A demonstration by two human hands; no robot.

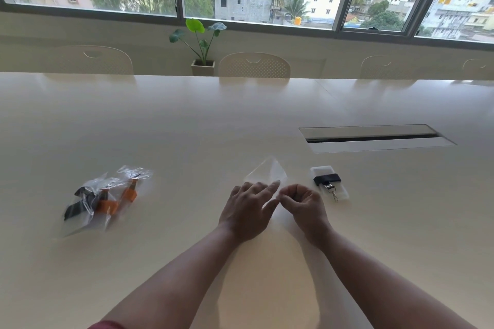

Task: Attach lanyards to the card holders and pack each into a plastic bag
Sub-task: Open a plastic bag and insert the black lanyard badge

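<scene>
At table centre, my left hand (247, 208) presses and right hand (302, 204) pinches the clear bag (267, 172): flimsy, slippery; grip its mouth edge. Card holder (330, 181) at 3 o'clock.

Left hand (247, 211) flat; right hand (303, 204) fingers curled.

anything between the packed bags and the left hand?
Nothing: in the head view, only bare table lies between the packed bags and the left hand.

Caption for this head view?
Both hands, left and right, open an empty clear bag beside an unpacked card holder.
</scene>
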